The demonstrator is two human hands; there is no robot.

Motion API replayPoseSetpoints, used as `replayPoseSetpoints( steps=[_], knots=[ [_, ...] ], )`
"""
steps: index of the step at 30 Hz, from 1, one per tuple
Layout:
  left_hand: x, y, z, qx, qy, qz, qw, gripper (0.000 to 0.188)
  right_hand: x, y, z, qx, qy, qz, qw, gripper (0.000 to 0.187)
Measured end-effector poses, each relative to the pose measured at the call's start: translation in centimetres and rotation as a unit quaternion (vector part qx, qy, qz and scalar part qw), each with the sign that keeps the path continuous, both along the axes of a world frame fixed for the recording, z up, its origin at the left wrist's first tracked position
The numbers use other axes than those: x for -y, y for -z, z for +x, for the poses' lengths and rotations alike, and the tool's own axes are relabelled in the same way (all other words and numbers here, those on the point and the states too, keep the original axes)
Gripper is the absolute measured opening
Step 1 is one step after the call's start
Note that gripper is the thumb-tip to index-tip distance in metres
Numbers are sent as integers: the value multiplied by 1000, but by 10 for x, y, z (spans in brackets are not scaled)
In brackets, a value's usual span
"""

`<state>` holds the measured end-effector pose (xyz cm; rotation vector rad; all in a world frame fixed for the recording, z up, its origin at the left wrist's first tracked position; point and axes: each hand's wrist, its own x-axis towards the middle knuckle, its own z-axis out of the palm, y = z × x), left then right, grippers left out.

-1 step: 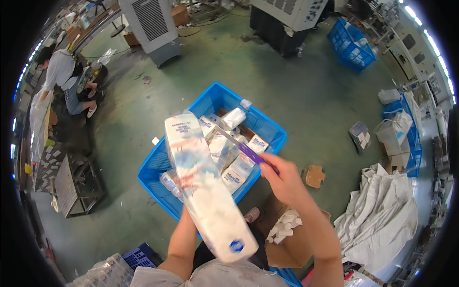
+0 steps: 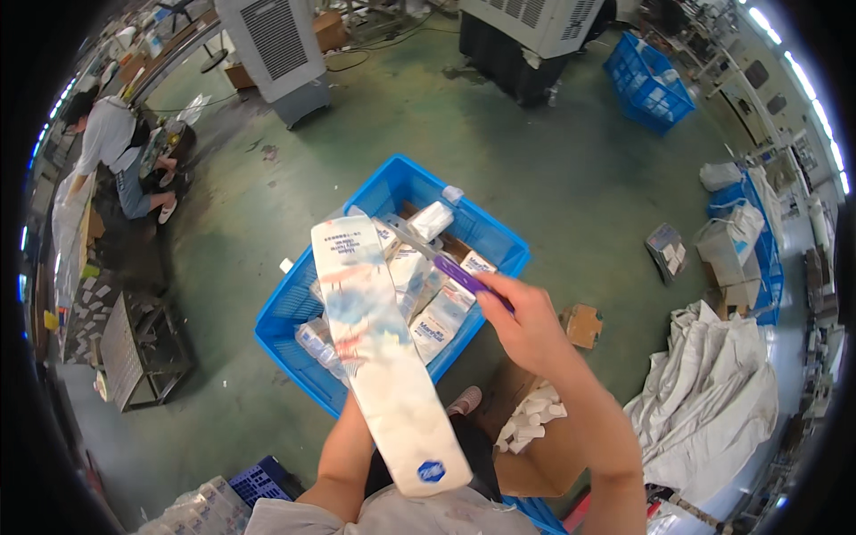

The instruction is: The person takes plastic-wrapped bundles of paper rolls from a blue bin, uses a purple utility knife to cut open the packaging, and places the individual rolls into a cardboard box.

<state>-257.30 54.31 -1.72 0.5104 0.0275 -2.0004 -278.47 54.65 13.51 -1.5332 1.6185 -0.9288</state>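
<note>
A long white pack of tissues in printed plastic film, with blue and pink watercolour shading, slants across the front of me above a blue basket. My left hand holds it up from beneath; the pack covers the fingers. In my right hand is a knife with a purple handle and metal blade, gripped by the handle. Its blade points up and left, close beside the pack's far end; I cannot tell whether they touch. Several smaller white packs lie jumbled in the basket.
A carton with white scraps stands by my right arm. White sheeting is heaped at the right. A metal stand and a crouching person are at the left. Air coolers and another blue basket stand farther off.
The long pack has turned slightly, so its broad face shows flatter and its near end sits a little left. My right hand and the knife have shifted slightly left.
</note>
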Motion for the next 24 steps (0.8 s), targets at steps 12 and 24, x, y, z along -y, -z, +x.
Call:
replayPoseSetpoints(
  steps=[12, 24],
  knots=[
    [29, -48, -81, -34, 211, -76, 974, 61, -29, -115, -11, -76, 80, -28, 993, 25],
    [8, -43, -116, -3, 306, -46, 951, 61, -200, -120, 10, -18, 84, 371, 925, 31]
  ],
)
